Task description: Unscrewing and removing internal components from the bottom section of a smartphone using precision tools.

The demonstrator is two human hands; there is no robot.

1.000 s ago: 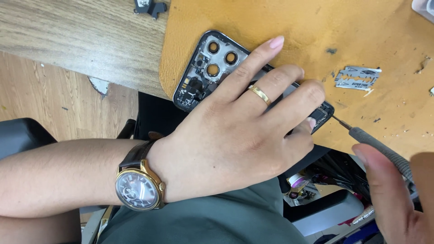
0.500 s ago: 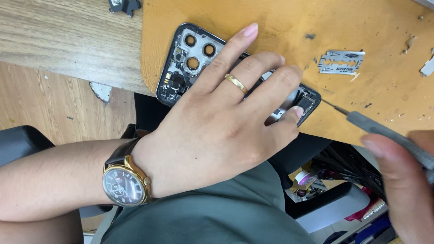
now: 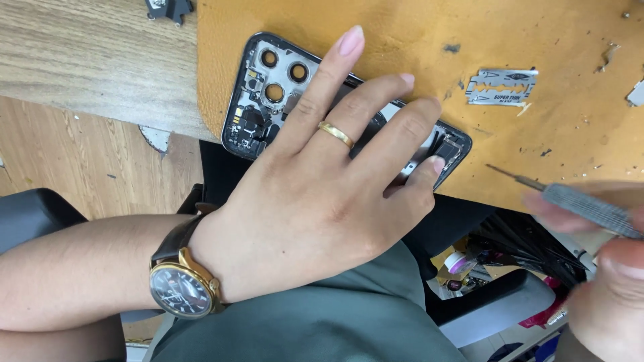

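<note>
1. While the head camera looks down, the left hand (image 3: 322, 194) lies flat with fingers spread over an opened phone (image 3: 268, 100), pinning it to the orange mat (image 3: 537, 40) at the edge of the wooden table (image 3: 87, 60). A gold ring (image 3: 335, 134) and a wristwatch (image 3: 184, 285) show on that hand and arm.
2. At the lower right, the right hand (image 3: 604, 281), blurred, seems pinched around a thin screwdriver (image 3: 570, 201), its tip just beside the phone's lower end, not touching it.
3. A razor blade (image 3: 503, 86) lies on the mat, apart from the phone.
</note>
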